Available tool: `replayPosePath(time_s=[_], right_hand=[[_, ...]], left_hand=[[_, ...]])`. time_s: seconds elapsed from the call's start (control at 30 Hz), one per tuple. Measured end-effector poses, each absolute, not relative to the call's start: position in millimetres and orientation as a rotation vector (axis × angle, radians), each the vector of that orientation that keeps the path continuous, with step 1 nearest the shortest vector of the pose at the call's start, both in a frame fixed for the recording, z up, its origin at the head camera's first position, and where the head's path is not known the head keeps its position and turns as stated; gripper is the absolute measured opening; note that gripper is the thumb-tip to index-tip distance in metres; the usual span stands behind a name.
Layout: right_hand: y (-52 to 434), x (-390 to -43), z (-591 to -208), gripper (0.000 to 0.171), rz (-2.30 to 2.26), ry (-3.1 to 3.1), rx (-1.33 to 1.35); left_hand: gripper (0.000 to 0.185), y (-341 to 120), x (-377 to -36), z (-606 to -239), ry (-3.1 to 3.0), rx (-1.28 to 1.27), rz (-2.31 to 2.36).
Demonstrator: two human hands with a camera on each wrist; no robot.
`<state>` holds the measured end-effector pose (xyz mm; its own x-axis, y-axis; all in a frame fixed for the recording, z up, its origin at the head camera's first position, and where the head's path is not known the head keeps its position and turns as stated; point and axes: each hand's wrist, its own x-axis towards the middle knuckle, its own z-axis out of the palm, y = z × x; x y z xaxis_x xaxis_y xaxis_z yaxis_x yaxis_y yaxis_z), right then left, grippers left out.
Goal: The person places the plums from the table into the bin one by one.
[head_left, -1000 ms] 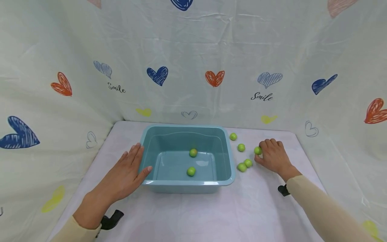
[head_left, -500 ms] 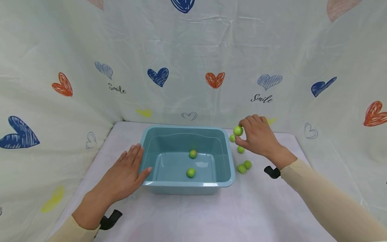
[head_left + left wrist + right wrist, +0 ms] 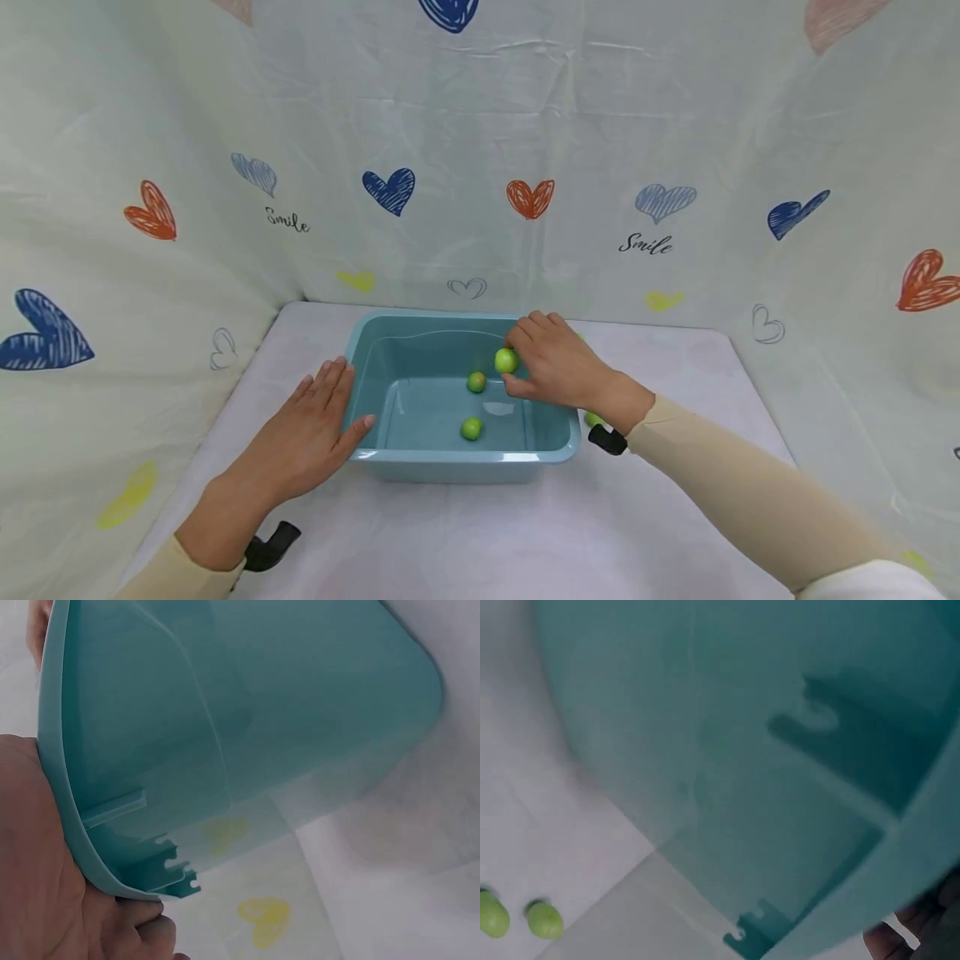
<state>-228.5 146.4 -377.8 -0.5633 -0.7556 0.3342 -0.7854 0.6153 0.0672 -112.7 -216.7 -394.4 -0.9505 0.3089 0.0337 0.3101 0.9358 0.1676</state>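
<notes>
A teal plastic basin (image 3: pixel 390 333) stands on the white table. Two small green balls (image 3: pixel 476 382) (image 3: pixel 471 428) lie on its floor. My right hand (image 3: pixel 551 362) reaches over the basin's right rim and pinches a third green ball (image 3: pixel 506 360) above the inside. My left hand (image 3: pixel 318 425) lies flat with straight fingers against the basin's left wall, thumb at the front corner. In the left wrist view the palm (image 3: pixel 37 900) presses the basin's rim (image 3: pixel 75 825). The right wrist view shows the basin's outer wall (image 3: pixel 742 750) close up.
More green balls lie on the table right of the basin, one showing behind my right wrist (image 3: pixel 592 418) and two in the right wrist view (image 3: pixel 545 919). A heart-printed cloth (image 3: pixel 480 167) walls the table at the back and sides.
My right hand picked a green ball off the table right of the basin, lifted it and carried it left over the rim. My left hand stayed put.
</notes>
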Motion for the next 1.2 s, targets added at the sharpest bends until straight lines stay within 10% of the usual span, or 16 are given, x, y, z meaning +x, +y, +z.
replayPosePath(time_s=[1.2], right_hand=[[129, -232, -412, 0.033, 0.023, -2.56, 1.267]], left_hand=[[0.085, -218, -113, -395, -3.092, -0.48, -0.324]])
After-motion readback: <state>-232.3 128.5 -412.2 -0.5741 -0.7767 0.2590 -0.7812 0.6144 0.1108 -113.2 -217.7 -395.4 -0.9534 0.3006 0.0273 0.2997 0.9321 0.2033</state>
